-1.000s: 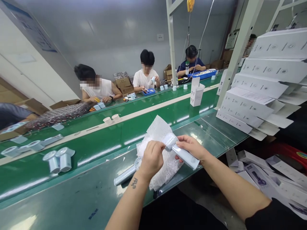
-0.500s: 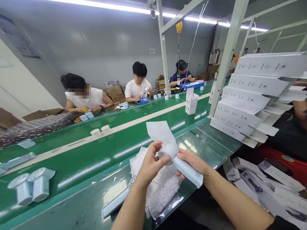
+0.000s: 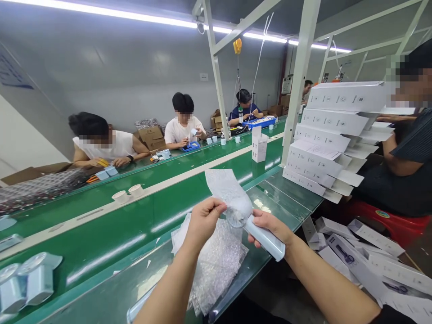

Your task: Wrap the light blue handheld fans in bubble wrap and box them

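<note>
My right hand [image 3: 268, 225] grips the light blue handle of a handheld fan [image 3: 266, 243], tilted with its round clear head up and left. A translucent white bubble-wrap bag [image 3: 227, 186] lies over part of the fan head and sticks up beyond it. At the bag's left edge, the thumb and fingers of my left hand [image 3: 204, 220] are pinched together on it, close to the fan head. Beneath both hands lies a pile of bubble-wrap bags [image 3: 219, 265] on the bench. Partly hidden behind my left forearm is another light blue handle [image 3: 137, 308].
A green conveyor belt [image 3: 162, 213] runs past the bench, bearing light blue fan parts [image 3: 38, 279] and a white box [image 3: 259, 148]. Flattened white boxes [image 3: 313, 153] are stacked right, by a metal post [image 3: 299, 85]. More boxes [image 3: 357, 261] lie lower right. Several co-workers sit around.
My left hand has gone from spread fingers to a pinch at the bag's edge. More of the fan's round head shows. The view has turned right, bringing a seated person in.
</note>
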Demonstrator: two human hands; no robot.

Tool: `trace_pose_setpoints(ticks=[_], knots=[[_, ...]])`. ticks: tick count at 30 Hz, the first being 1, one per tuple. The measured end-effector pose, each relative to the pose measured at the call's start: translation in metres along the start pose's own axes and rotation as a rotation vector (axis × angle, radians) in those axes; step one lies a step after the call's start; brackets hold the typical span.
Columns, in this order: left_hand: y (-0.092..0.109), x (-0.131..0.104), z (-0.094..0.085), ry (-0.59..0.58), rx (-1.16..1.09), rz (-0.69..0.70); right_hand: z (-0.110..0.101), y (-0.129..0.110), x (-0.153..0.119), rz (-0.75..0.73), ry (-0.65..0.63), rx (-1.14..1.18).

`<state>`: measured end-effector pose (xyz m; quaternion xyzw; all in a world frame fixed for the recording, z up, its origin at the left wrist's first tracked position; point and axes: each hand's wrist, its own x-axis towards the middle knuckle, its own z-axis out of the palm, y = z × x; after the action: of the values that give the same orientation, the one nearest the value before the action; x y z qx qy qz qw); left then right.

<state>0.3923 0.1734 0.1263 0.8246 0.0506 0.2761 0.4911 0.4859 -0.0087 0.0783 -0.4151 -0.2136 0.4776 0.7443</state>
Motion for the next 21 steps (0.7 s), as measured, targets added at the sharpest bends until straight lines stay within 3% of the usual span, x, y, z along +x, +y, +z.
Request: trace_pose_setpoints(ticks=[3,5,9,15,19,21], knots=[[0.002,-0.016,0.021,0.27,0.261,0.305,0.005,-0.01,-0.006,-0.026,0.063,0.023],[0.008,-0.021,0.033,0.395,0.332,0.429,0.011,-0.014,-0.012,-0.032,0.103,0.025],[0.023,-0.014,0.044,0.544,0.335,0.355,0.019,-0.015,-0.026,-0.066,0.082,0.006],[0.011,-0.026,0.053,0.346,0.475,0.679,0.006,-0.024,-0.045,-0.062,0.216,0.103],[0.008,-0.04,0.075,0.194,0.459,0.693,0.004,-0.022,-0.044,-0.126,0.321,0.124],[0.015,-0.041,0.086,0.186,0.423,0.655,0.004,-0.019,-0.04,-0.131,0.322,0.109]])
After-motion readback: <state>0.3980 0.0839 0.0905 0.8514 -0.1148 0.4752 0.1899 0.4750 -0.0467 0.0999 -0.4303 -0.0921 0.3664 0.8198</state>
